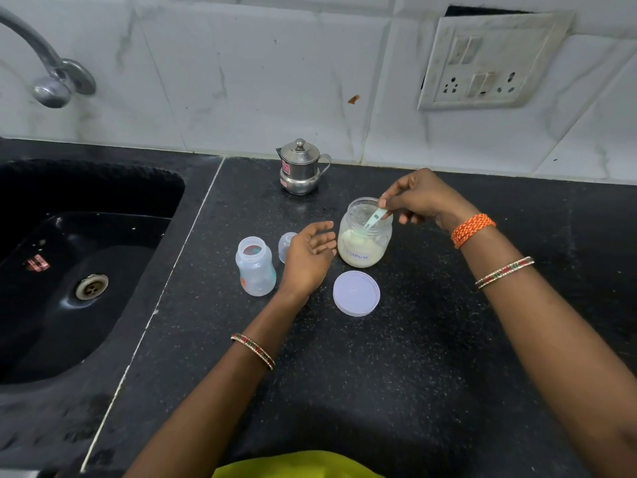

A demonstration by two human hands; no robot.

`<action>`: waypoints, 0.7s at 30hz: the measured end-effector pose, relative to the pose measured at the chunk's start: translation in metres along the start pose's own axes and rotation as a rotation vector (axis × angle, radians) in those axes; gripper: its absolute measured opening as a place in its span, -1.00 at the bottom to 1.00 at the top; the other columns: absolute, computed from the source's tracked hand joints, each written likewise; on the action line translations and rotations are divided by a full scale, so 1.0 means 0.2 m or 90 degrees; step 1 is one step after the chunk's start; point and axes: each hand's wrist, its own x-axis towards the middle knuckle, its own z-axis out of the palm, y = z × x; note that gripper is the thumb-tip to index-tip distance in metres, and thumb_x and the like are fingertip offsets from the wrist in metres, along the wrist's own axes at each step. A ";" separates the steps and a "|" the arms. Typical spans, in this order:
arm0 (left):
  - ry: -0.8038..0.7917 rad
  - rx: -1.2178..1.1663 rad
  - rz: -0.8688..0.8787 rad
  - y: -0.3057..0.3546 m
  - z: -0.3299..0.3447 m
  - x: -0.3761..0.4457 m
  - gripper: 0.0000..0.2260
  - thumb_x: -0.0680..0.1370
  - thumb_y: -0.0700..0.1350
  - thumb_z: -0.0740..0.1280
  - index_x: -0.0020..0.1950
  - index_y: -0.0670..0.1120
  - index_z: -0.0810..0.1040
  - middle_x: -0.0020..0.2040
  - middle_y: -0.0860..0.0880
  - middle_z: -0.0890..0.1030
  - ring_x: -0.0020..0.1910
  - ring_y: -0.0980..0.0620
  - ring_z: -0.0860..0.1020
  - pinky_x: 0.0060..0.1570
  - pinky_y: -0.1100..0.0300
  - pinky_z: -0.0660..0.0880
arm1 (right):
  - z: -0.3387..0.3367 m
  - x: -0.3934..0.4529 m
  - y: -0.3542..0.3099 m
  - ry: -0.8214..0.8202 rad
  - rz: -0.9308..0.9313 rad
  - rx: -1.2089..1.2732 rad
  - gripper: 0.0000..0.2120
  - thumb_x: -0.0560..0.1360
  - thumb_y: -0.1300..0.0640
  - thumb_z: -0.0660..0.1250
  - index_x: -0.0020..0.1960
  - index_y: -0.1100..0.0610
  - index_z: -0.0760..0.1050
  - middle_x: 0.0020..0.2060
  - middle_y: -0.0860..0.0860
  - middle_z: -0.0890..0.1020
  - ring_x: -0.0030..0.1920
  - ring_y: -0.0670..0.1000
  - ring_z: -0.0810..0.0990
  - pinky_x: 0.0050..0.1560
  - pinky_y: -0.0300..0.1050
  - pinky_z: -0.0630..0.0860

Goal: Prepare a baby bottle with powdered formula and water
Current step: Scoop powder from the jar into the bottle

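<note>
Digging the scoop [376, 217] into the formula jar [364, 236] with my right hand [418, 198] pinching its handle. My left hand [310, 253] hovers loose and empty beside the jar, probably to steady it. The bottle [255, 266] waits uncapped just left, lid [356, 293] parked nearby.

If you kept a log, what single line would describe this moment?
step: scooping formula | right hand: holds scoop in open jar | left hand: open, empty | bottle: uncapped, upright | lid: on counter
</note>
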 end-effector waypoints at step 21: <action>0.025 -0.021 0.035 0.04 -0.02 0.00 -0.62 0.50 -0.46 0.18 0.28 -0.20 0.45 0.20 -0.14 0.55 0.11 0.03 0.55 0.03 0.32 0.53 | -0.09 -0.03 0.05 0.070 0.021 0.177 -0.93 0.47 0.28 0.40 -0.06 0.25 0.58 -0.33 0.13 0.66 -0.49 -0.11 0.62 -0.43 -0.26 0.59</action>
